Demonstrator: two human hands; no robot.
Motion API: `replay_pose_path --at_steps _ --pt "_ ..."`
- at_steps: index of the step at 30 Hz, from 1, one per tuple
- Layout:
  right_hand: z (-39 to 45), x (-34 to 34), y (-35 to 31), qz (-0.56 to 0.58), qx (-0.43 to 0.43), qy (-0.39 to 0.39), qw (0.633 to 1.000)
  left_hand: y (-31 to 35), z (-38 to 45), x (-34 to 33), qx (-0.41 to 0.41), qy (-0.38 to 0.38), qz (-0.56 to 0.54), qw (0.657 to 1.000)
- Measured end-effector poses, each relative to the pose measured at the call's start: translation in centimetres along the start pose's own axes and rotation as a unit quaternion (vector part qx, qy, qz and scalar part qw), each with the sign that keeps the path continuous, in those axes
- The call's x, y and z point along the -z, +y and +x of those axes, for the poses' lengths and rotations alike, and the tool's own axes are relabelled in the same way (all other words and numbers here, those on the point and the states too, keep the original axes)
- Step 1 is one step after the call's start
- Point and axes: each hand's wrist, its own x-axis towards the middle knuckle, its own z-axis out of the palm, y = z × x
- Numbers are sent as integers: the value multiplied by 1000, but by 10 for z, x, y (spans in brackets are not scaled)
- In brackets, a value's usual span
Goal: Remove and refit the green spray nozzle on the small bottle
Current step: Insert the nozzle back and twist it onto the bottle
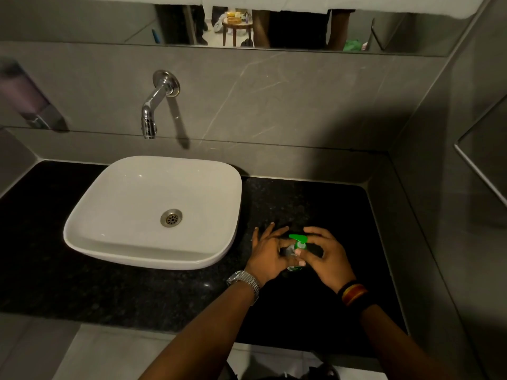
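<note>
While the small bottle (293,263) stands on the black tabletop (315,204) beside the sink (82,239), the left hand (267,255) wraps its light, likely slippery body; the right hand (325,256) has a pinching grip at the green nozzle (299,239) collar, the best hold

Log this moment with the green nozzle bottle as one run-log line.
stage: nozzle on bottle | left hand: steadies small bottle | right hand: at green spray nozzle | site: black countertop

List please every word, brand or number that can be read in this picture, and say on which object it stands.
None can be read.
small bottle: its label is mostly hidden by the left hand and right hand, and too blurred.
green spray nozzle: no text visible.
</note>
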Motion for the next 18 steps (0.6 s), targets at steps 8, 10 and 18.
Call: replay_pose_path --at_steps 8,10,18 --pt "-1 -2 -7 8 -33 17 999 0 1 0 -2 -5 20 1000" --pt "-3 3 -2 44 -18 -16 999 0 0 0 1 0 4 1000" --pt "-1 0 -9 60 -70 32 995 0 0 -1 0 5 5 1000"
